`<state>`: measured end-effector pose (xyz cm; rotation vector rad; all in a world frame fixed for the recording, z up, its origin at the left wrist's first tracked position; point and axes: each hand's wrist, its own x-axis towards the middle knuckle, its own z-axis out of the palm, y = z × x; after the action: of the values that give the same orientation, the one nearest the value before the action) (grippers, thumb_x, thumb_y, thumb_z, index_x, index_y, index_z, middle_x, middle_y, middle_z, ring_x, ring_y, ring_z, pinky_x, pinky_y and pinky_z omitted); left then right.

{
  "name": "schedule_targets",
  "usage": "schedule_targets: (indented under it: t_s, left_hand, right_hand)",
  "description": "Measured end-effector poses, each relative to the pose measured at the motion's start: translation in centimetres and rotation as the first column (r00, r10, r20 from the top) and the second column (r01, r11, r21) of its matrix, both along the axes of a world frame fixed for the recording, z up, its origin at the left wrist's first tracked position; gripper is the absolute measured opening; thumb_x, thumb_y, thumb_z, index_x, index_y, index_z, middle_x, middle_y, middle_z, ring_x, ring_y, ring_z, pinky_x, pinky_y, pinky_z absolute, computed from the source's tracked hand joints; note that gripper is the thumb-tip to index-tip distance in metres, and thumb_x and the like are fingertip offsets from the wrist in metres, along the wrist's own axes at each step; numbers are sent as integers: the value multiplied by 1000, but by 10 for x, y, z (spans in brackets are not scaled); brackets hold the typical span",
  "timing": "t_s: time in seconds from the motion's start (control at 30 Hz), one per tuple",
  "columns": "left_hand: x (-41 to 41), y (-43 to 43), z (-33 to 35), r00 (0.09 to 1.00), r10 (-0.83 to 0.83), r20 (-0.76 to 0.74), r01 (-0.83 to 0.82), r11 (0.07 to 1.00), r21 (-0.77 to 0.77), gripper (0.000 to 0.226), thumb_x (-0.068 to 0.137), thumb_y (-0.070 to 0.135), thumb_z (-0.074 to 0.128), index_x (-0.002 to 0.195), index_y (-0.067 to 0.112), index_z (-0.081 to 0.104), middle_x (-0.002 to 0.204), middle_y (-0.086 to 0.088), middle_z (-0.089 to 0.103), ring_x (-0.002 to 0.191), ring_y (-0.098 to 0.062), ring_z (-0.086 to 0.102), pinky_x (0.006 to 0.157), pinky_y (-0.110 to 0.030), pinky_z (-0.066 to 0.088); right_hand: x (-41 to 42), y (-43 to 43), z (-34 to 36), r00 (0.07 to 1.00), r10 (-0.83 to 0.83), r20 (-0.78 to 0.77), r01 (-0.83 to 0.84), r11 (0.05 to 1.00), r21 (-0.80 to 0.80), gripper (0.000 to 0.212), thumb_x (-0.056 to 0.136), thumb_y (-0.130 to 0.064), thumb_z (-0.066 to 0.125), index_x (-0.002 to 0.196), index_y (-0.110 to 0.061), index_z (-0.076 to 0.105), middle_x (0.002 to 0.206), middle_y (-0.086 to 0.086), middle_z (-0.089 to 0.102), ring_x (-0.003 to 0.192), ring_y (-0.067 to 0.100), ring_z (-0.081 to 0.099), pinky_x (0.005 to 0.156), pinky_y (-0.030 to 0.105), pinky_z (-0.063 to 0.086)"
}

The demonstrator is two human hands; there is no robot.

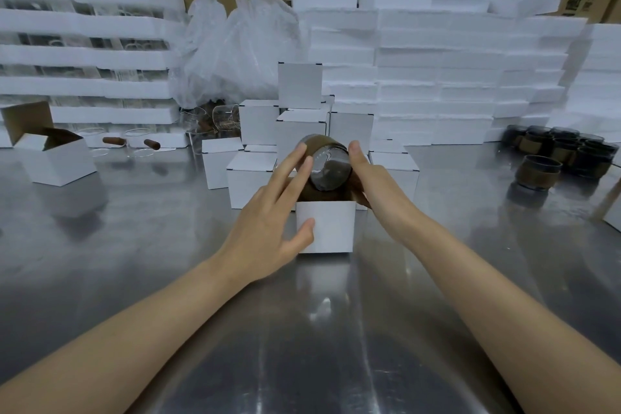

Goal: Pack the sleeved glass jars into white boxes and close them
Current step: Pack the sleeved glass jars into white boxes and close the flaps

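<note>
- Right now we see the sleeved jar (327, 163) up between both hands, tilted w/ its glass base facing the camera, just above the open white box (325, 227) at table centre.
- Left hand (272, 215): fingers straight, tips resting on the jar's left side; thumb presses the box's front wall. Not curled round anything.
- Right hand (368, 175): holds the jar from its right side, thumb up along the sleeve; the other fingers are hidden behind jar + box flap, so we can't tell how far they wrap.
- Jar: short, round, clear glass, brown sleeve round its body, base shiny w/ reflections.
- Box: small white cube, top open, brown inside, standing on the steel table (319, 329).
- More sleeved jars (564, 153) grouped at far right; closed white boxes (299, 124) stacked just behind the open one.
</note>
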<state>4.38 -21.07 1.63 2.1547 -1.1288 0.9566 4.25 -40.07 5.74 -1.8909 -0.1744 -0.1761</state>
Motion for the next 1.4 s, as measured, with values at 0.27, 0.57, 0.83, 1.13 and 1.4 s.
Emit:
schedule_targets:
  t_s: [0.27,0.57,0.83,1.13,1.4]
  left_hand:
    - [0,-2,0,1000,20,7,-20,999,37,68,85,12,60,147,24,34,159,-20,0,128,-27,48,89,-45,53]
    - [4,-2,-1,998,2,63,-5,999,46,54,90,11,50,142,21,45,158,-21,2,143,-30,28,101,-46,45]
    - [5,-1,-6,986,74,-151,-85,994,-65,77,89,32,51,154,15,13,161,2,10,144,-6,21,115,-34,28]
    - [8,2,-7,993,34,-111,-38,999,-31,65,91,23,56,149,10,31,158,1,23,143,-8,26,114,-29,29]
    - [4,1,-4,994,26,-102,-32,998,-59,56,87,19,59,140,8,46,149,-2,34,134,1,32,107,-29,37]
  right_hand:
    - [2,-4,2,993,87,76,-99,980,172,33,103,-31,35,117,-21,64,102,-3,72,82,1,67,62,7,45]
    - [-6,-3,3,995,82,58,-85,995,57,37,89,-43,60,118,-21,60,113,-3,68,103,7,63,90,26,48]
    - [2,-5,-3,993,110,48,-117,973,197,25,100,-28,48,109,-9,60,69,-21,63,61,-8,58,60,5,42]
    - [2,-4,-3,993,98,73,-111,974,199,30,98,-34,51,127,-29,52,103,-15,70,103,2,65,92,23,48]
    - [1,-7,-4,993,69,95,-83,985,153,36,92,-37,60,126,-29,55,118,2,64,111,17,62,97,32,49]
